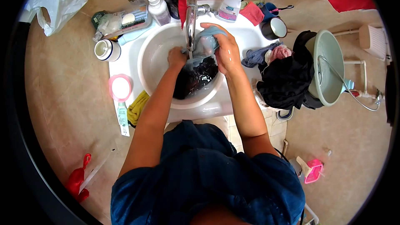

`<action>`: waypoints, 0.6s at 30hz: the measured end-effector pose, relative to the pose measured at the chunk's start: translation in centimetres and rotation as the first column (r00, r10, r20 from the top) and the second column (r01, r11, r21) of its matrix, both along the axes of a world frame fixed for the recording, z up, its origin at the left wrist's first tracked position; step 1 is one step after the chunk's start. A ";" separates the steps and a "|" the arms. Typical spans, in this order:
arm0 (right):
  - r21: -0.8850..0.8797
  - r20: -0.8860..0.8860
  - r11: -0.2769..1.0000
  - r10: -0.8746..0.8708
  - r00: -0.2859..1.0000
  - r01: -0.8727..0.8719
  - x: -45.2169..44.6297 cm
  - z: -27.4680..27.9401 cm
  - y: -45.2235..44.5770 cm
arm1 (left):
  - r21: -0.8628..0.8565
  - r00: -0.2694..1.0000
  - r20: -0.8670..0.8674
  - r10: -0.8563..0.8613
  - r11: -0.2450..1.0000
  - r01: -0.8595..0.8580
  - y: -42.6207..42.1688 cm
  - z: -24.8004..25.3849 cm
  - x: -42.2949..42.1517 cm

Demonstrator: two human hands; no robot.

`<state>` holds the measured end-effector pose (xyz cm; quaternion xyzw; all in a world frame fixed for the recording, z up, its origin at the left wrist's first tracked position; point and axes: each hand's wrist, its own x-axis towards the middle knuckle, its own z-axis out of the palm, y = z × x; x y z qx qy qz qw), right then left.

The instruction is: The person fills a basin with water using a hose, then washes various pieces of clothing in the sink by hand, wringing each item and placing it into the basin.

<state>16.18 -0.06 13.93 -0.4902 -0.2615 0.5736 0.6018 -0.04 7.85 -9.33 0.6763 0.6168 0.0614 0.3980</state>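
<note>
A wet light-blue cloth [207, 45] stretches between my two hands under the metal faucet [191, 21], where water runs down. My left hand [177, 57] is closed on one end of the cloth, at the left of the stream. My right hand [227, 50] has its fingers wrapped round the other end, at the right side of the basin. Below them, dark cloth [196, 79] lies in water inside the white round basin [143, 62], which stands in the sink.
Black clothes [285, 77] and a green-grey tub [341, 66] are at the right. A pump bottle [158, 10], a white bottle [230, 6] and a dark mug [275, 28] stand behind. A yellow-green cloth [137, 107] and a pink-rimmed container [121, 87] sit at the left.
</note>
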 end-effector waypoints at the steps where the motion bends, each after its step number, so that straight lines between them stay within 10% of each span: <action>1: 0.023 -0.085 1.000 -0.014 0.996 0.016 0.2 -0.6 -0.1 | -0.143 0.967 0.214 0.142 0.983 -0.112 0.3 -0.7 -0.6; 6: -0.220 -0.232 0.963 -0.209 0.950 0.158 1.0 -10.9 -0.5 | -0.602 0.485 0.429 0.762 0.642 -0.476 0.9 6.1 -1.7; 10: -0.163 0.414 0.977 -0.059 0.908 0.138 -1.8 -18.5 -1.2 | 0.037 0.881 0.296 0.368 0.918 -0.396 0.9 4.2 -3.1; 12: -0.071 0.829 0.997 0.080 0.554 -0.037 -2.4 -24.0 -1.8 | 0.248 0.989 -0.079 0.122 0.964 -0.099 -0.6 4.6 -2.7; 18: -0.428 0.894 0.888 0.443 0.064 -0.167 -3.8 -23.9 -2.8 | 0.155 0.905 -0.343 -0.254 0.934 0.321 -3.7 0.9 -2.8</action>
